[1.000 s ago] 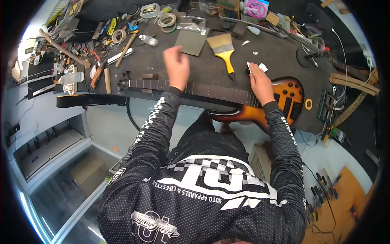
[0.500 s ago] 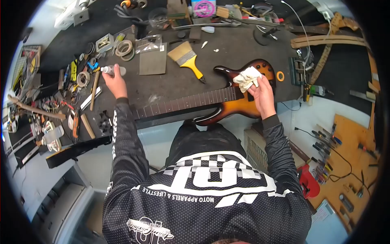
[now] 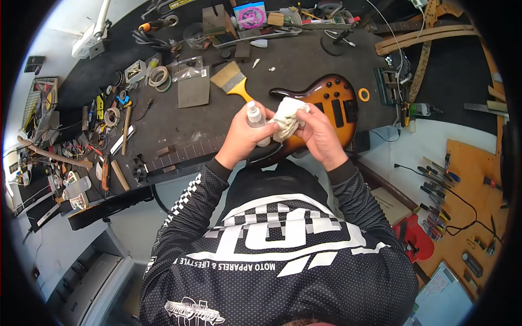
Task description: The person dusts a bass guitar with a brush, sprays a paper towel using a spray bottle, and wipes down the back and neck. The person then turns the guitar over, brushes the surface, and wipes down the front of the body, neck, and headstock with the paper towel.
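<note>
My left hand (image 3: 243, 136) is closed round a clear spray bottle (image 3: 254, 116) with a white top, held upright over the guitar. Close beside it, my right hand (image 3: 322, 136) grips a crumpled white cloth (image 3: 290, 117). The cloth touches or nearly touches the fingers of my left hand. Below both hands lies a sunburst electric bass guitar (image 3: 340, 106), its body to the right and its dark fretted neck (image 3: 187, 154) reaching left. My hands hide part of the body and the upper neck.
A wide brush with a yellow handle (image 3: 232, 81) lies behind my left hand. Tape rolls (image 3: 159, 76) and a grey sheet (image 3: 193, 91) are at the back left. Loose tools crowd the left side, and an orange ring (image 3: 364, 94) sits right of the body.
My left hand has brought the spray bottle from the left of the bench to the middle. My right hand has moved left with the cloth, off the guitar body, to meet it.
</note>
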### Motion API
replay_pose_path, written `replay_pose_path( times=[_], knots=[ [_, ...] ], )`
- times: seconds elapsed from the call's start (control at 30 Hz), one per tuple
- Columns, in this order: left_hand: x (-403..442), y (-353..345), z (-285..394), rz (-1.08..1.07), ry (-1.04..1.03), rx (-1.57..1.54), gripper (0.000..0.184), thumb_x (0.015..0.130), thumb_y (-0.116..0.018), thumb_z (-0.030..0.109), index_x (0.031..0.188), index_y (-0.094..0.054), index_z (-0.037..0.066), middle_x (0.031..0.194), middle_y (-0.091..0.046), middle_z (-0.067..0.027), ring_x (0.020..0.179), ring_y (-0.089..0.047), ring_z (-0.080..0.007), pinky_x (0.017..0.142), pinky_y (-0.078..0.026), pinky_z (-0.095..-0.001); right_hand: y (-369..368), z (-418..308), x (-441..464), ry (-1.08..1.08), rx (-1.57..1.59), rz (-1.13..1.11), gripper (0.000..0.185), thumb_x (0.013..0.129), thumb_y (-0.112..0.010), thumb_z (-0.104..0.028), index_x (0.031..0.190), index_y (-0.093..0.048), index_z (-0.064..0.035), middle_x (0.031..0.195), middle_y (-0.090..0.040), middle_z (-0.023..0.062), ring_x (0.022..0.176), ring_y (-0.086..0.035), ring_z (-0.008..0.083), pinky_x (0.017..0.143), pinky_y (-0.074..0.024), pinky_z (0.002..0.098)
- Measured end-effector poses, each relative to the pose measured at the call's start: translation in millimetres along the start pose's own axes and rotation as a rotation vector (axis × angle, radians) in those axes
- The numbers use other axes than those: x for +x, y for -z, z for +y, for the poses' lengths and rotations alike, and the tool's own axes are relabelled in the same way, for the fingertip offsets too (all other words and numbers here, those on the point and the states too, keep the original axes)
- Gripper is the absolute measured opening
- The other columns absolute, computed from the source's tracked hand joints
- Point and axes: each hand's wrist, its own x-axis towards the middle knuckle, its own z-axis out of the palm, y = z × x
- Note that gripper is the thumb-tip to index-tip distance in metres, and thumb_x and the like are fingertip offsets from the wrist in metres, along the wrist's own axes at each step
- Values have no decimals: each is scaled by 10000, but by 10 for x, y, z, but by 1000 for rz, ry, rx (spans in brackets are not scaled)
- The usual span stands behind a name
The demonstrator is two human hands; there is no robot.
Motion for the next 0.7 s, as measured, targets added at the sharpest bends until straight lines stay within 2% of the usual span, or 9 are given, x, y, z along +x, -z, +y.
replay_pose_path(
  times=[0.13, 0.2, 0.3, 0.4, 0.43, 0.53, 0.6, 0.63, 0.7],
  knots=[
    [-87, -270, -65, 224, 111, 8, 360, 944, -934, 45, 1153, -647, 105, 1109, -755, -33, 1016, -712, -134, 916, -586, -342, 149, -22, -142, 266, -665, 71, 328, 1194, -573, -32, 1445, -780, 9, 1483, -797, 133, 1414, -744, 236, 1194, -587, 376],
    [-117, -412, -77, 289, 176, -130, 347, 926, -925, 26, 1117, -649, 113, 1101, -747, -31, 998, -716, -148, 901, -580, -340, 235, -112, -274, 673, -1040, -129, 455, 1115, -616, 33, 1551, -736, -18, 1609, -744, 160, 1505, -703, 314, 1259, -556, 430],
    [-181, -637, -77, 336, 207, -247, 290, 969, -895, 63, 1114, -649, 112, 1084, -744, -31, 1001, -742, -165, 896, -598, -349, 361, -195, -399, 860, -1333, -410, 646, 1016, -733, 26, 1653, -655, -43, 1739, -631, 181, 1591, -615, 396, 1312, -517, 502],
    [-245, -759, -28, 314, 246, -383, 263, 1001, -870, 81, 1146, -652, 106, 1100, -756, -51, 1005, -780, -195, 903, -647, -376, 494, -132, -526, 770, -1147, -411, 732, 1010, -803, -44, 1707, -579, -38, 1801, -550, 209, 1597, -609, 403, 1318, -512, 498],
    [-284, -863, 119, 312, 257, -412, 257, 1011, -860, 89, 1152, -646, 109, 1104, -753, -53, 1014, -789, -206, 909, -665, -390, 542, -118, -526, 790, -1115, -413, 784, 1013, -848, -98, 1728, -534, -30, 1828, -502, 228, 1579, -621, 408, 1265, -562, 476],
    [-355, -1001, 240, 245, 243, -435, 269, 1034, -835, 102, 1185, -613, 109, 1191, -748, -89, 1140, -815, -268, 1010, -709, -451, 544, -100, -565, 675, -973, -324, 722, 1043, -840, -99, 1701, -555, -22, 1802, -531, 226, 1538, -655, 394, 1190, -615, 445],
    [-377, -1117, 294, 222, 209, -399, 271, 1036, -823, 103, 1194, -603, 114, 1236, -734, -97, 1231, -808, -298, 1091, -690, -470, 515, -60, -554, 558, -774, -193, 538, 1116, -739, -65, 1634, -614, 6, 1639, -681, 206, 1436, -721, 297, 1101, -640, 393],
    [-374, -1135, 269, 205, 199, -380, 272, 1046, -816, 97, 1208, -598, 96, 1342, -760, -178, 1315, -794, -338, 1128, -675, -473, 540, -4, -502, 470, -664, -161, 484, 1141, -702, -65, 1613, -631, 13, 1588, -717, 195, 1413, -728, 274, 1102, -633, 386],
    [-378, -1258, 349, 205, 170, -342, 292, 1031, -838, 84, 1187, -591, 93, 1383, -765, -210, 1267, -803, -316, 1120, -676, -457, 539, 19, -413, 340, -447, -84, 346, 1219, -572, -106, 1506, -705, 34, 1415, -804, 156, 1357, -729, 200, 1128, -594, 368]
  ],
)
